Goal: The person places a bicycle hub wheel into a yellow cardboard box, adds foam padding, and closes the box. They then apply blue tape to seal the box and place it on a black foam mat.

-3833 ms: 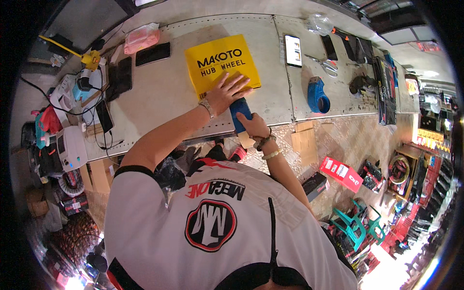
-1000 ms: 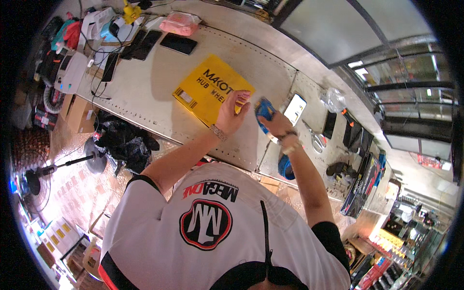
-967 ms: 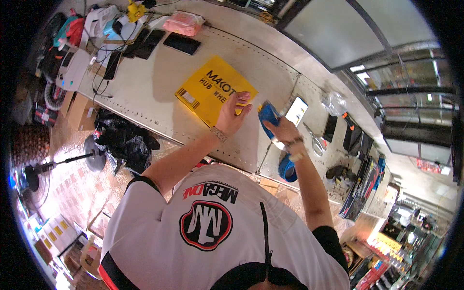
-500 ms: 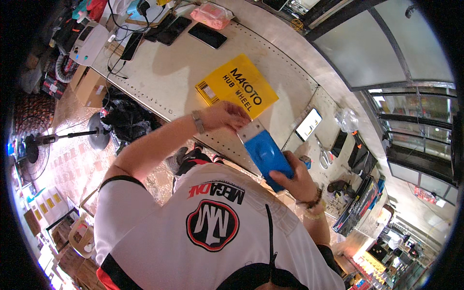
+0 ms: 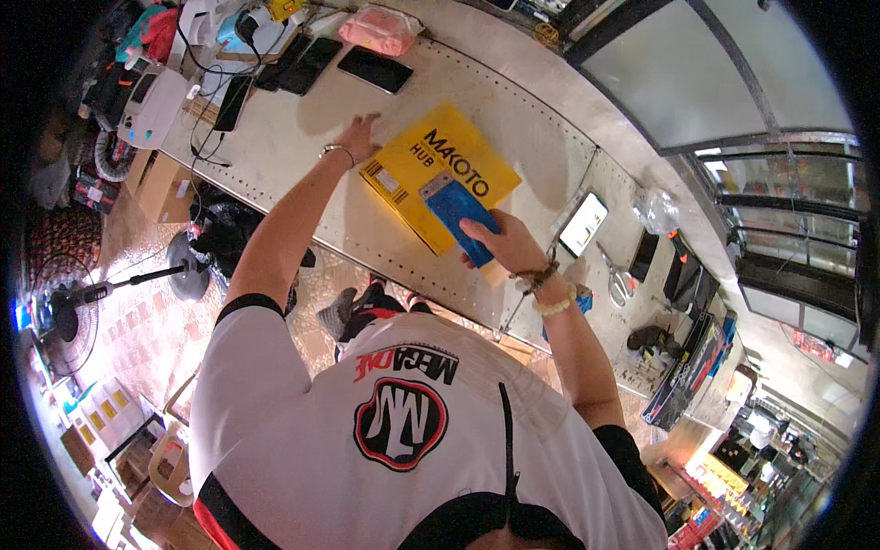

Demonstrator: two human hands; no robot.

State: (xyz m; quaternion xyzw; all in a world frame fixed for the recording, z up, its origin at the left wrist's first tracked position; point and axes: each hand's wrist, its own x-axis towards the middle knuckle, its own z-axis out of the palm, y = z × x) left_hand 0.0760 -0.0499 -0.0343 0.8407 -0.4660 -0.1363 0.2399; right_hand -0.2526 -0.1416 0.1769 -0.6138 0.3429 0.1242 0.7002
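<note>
Leftmost on your pale, flat table point(image 5: 275, 156) sits a smooth white plastic machine point(image 5: 154, 110). Next, your left hand point(image 5: 359, 139) is bare, fingers loosely spread; whether it touches the box beside it, you can't tell. Beyond it lies a soft, crinkled pink packet point(image 5: 380, 31). The square yellow cardboard box point(image 5: 481, 151) lies flat, and over its near edge your right hand point(image 5: 502, 243) grips an oblong blue slab point(image 5: 451, 206) between thumb and fingers. Further right lie a glassy, lit phone point(image 5: 584, 225), metal scissors point(image 5: 621, 293) and a crumpled clear plastic bag point(image 5: 656, 212).
</note>
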